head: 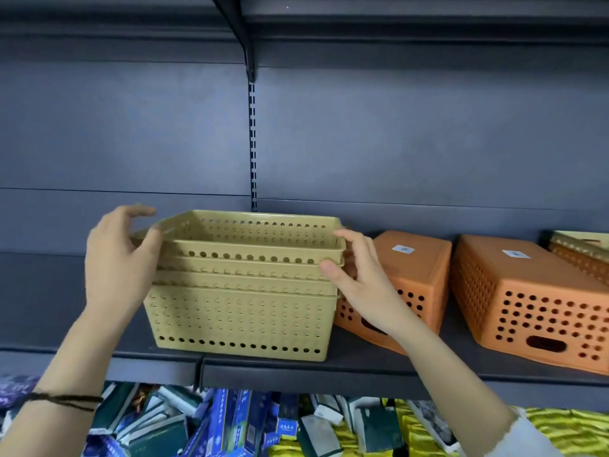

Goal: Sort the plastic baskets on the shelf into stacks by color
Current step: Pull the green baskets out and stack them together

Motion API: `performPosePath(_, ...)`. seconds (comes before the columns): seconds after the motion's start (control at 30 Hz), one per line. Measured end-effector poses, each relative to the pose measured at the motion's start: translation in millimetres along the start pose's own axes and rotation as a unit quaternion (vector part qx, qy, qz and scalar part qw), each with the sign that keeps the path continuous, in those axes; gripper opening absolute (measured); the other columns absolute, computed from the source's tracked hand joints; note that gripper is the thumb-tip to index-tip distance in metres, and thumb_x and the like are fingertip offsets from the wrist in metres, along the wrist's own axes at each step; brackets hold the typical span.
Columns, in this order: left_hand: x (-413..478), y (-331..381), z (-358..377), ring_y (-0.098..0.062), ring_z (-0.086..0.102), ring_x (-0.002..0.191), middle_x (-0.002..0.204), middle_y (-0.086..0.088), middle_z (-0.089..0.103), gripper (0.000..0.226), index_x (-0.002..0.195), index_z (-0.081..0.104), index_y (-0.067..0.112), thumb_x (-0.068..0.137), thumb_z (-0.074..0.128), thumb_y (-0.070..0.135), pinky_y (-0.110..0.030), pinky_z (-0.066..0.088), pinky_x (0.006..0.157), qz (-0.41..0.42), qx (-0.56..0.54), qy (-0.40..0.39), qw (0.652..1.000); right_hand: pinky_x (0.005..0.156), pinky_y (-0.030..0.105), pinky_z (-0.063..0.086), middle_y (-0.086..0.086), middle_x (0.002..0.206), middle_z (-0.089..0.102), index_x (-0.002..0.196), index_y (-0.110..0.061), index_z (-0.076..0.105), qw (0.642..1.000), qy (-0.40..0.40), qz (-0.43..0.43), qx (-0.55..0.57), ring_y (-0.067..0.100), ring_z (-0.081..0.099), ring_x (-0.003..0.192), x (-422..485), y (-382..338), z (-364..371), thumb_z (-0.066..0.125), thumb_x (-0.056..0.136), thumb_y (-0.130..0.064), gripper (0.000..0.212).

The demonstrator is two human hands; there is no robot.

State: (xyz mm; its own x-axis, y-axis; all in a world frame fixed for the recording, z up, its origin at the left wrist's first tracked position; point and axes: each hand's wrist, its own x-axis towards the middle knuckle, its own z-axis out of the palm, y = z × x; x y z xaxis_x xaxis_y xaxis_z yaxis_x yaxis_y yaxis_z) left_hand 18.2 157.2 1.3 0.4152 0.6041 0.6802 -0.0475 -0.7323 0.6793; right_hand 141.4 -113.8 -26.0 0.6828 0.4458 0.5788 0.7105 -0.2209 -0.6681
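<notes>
I am seating the top yellow basket (250, 239) squarely, left hand (118, 258) and right hand (356, 275) gripping its ends, keeping rims level.

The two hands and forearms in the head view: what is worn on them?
The left hand is bare, and its forearm too; a thin dark cord bracelet is wound around the wrist in several strands. The right hand is bare, without rings that I can see; a pale light-grey sleeve cuff begins low on its forearm.
</notes>
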Motion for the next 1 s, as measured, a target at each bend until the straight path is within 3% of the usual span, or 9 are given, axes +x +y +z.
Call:
performPosePath(0.1,-12,40,10,-0.033,0.059,0.114,0.11,-0.005,0.068,0.025,0.113,0.069,0.012,0.097,0.054,0.025,-0.042,0.043,0.088,0.084,0.067,-0.079,0.991,0.107,0.02,0.034,-0.014,0.142,0.043,0.141,-0.034,0.039,0.999,-0.036,-0.013,-0.007,-0.004,0.04,0.129,-5,1,-19,0.049,0.087,-0.055,0.059)
performPosePath(0.23,-39,95,51,-0.03,0.067,0.095,0.092,-0.006,0.074,0.044,0.098,0.073,0.016,0.086,0.043,0.046,-0.042,0.049,0.082,0.278,0.158,-0.161,0.934,0.101,0.014,0.038,-0.011,0.125,0.057,0.125,-0.027,0.061,0.996,-0.038,-0.038,-0.068,-0.003,0.05,0.118,-21,14,-66,0.056,0.094,-0.027,0.031)
performPosePath(0.3,-55,124,80,-0.027,0.069,0.094,0.093,-0.003,0.077,0.042,0.095,0.075,0.017,0.087,0.045,0.045,-0.038,0.047,0.084,0.365,0.187,-0.173,0.896,0.102,0.011,0.033,-0.012,0.126,0.058,0.123,-0.025,0.063,0.986,-0.037,-0.061,-0.149,-0.003,0.048,0.121,-32,25,-101,0.057,0.094,-0.029,0.03)
performPosePath(0.43,-93,191,148,-0.027,0.071,0.096,0.094,0.0,0.078,0.04,0.096,0.077,0.019,0.086,0.047,0.045,-0.039,0.042,0.088,0.472,0.198,-0.198,0.836,0.104,0.033,0.041,-0.014,0.133,0.056,0.127,-0.036,0.056,0.949,-0.045,-0.042,-0.309,0.004,0.047,0.126,-59,58,-193,0.048,0.09,-0.049,0.04)
performPosePath(0.6,-147,269,240,-0.022,0.072,0.1,0.099,0.004,0.078,0.046,0.102,0.076,0.025,0.083,0.044,0.051,-0.04,0.051,0.089,0.469,0.186,-0.299,0.81,0.102,0.032,0.043,-0.012,0.132,0.057,0.127,-0.035,0.056,0.92,-0.059,0.005,-0.387,0.007,0.048,0.124,-96,102,-311,0.048,0.087,-0.054,0.045)
performPosePath(0.7,-183,311,288,-0.019,0.065,0.119,0.121,0.007,0.074,0.059,0.12,0.072,0.03,0.083,0.036,0.059,-0.039,0.045,0.101,0.443,0.122,-0.322,0.828,0.103,0.024,0.039,-0.009,0.128,0.06,0.127,-0.028,0.058,0.914,-0.04,0.012,-0.404,0.008,0.051,0.121,-119,125,-376,0.059,0.088,-0.043,0.042)
performPosePath(0.8,-220,353,325,-0.013,0.05,0.136,0.141,0.012,0.06,0.074,0.136,0.06,0.035,0.079,0.026,0.067,-0.036,0.036,0.111,0.415,0.079,-0.352,0.835,0.101,0.032,0.043,-0.003,0.125,0.064,0.125,-0.024,0.06,0.905,-0.009,0.031,-0.425,0.017,0.056,0.118,-138,150,-429,0.057,0.084,-0.05,0.049)
performPosePath(0.9,-248,385,357,-0.009,0.038,0.144,0.154,0.015,0.047,0.064,0.146,0.049,0.036,0.09,0.043,0.067,-0.033,0.031,0.115,0.395,0.044,-0.378,0.836,0.095,0.033,0.047,-0.002,0.119,0.067,0.122,-0.02,0.063,0.905,-0.032,0.046,-0.423,0.015,0.06,0.111,-146,165,-462,0.05,0.079,-0.063,0.062)
performPosePath(1.0,-265,405,383,-0.007,0.031,0.148,0.16,0.017,0.039,0.064,0.15,0.044,0.036,0.093,0.058,0.06,-0.031,0.027,0.118,0.377,-0.001,-0.392,0.839,0.085,0.034,0.053,-0.007,0.11,0.072,0.115,-0.022,0.068,0.924,-0.045,0.025,-0.38,0.01,0.065,0.099,-147,176,-474,0.052,0.083,-0.055,0.049)
